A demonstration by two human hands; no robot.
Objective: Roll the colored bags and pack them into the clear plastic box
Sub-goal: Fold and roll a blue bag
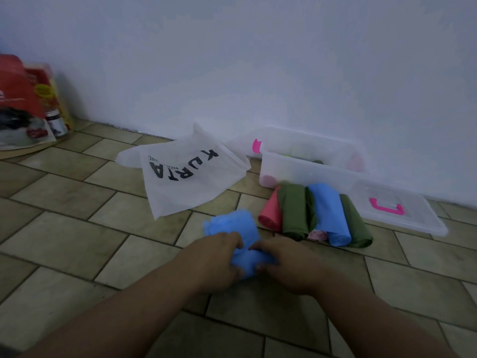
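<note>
Two bare arms reach up from the bottom of the frame. Left hand [216, 257] and right hand [286, 264] both curl their fingers around a crinkly blue bag [232, 228], half rolled, near the middle of the tiled floor [64, 228]. Just to the right lie soft rolled bags side by side: a pink roll [269, 215], a green roll [294, 213], a blue roll [329, 215] and another green roll [357, 223]. Behind them the clear plastic box [307, 167] sits against the white wall [232, 60], with blurry rolls inside. Its flat lid [413, 215] with a pink handle [387, 206] lies to the right. A thin white bag [185, 177] printed "KURTA" lies left of the box.
</note>
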